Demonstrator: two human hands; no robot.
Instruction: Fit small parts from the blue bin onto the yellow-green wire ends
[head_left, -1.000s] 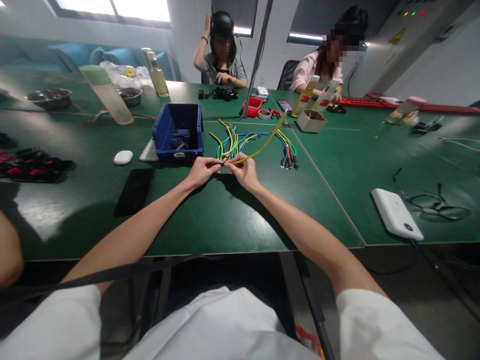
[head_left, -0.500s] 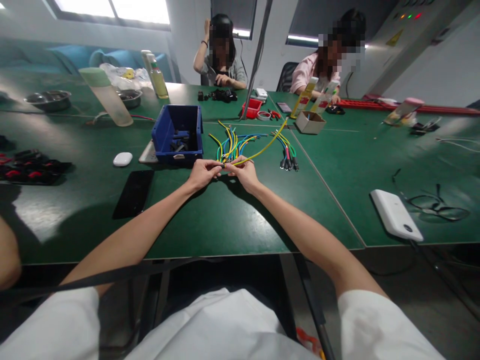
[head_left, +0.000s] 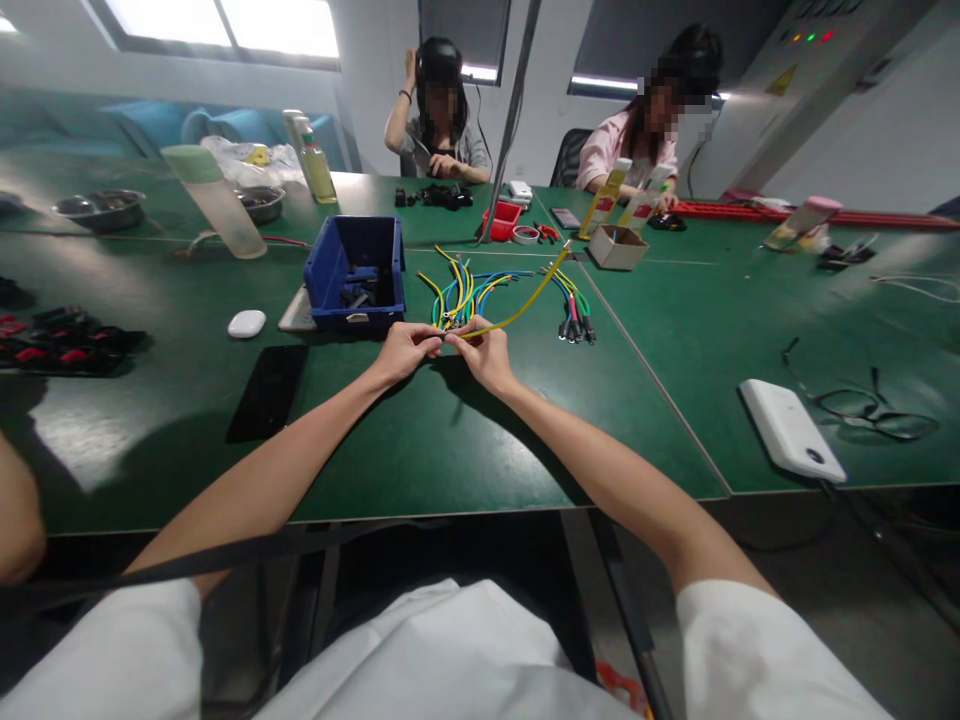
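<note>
My left hand (head_left: 405, 352) and my right hand (head_left: 486, 354) meet over the green table (head_left: 420, 440), fingers pinched together. Both are closed on the near end of a yellow wire (head_left: 525, 303) that runs up and to the right toward a small cardboard box (head_left: 616, 246). What sits at the wire's tip between my fingers is too small to make out. Just beyond my hands lies a pile of yellow, blue and green wires (head_left: 465, 286). To its right lies a bundle of wires with dark plugs (head_left: 574, 322).
A blue bin (head_left: 355, 272) with dark parts stands left of the wires, beside a white mouse (head_left: 246, 323) and a black phone (head_left: 268, 390). A white power bank (head_left: 790, 429) and black glasses (head_left: 870, 408) lie right. Two people sit at the far side.
My hands stay pinched on the yellow wire's end and have shifted slightly nearer. The camera view tilted a little.
</note>
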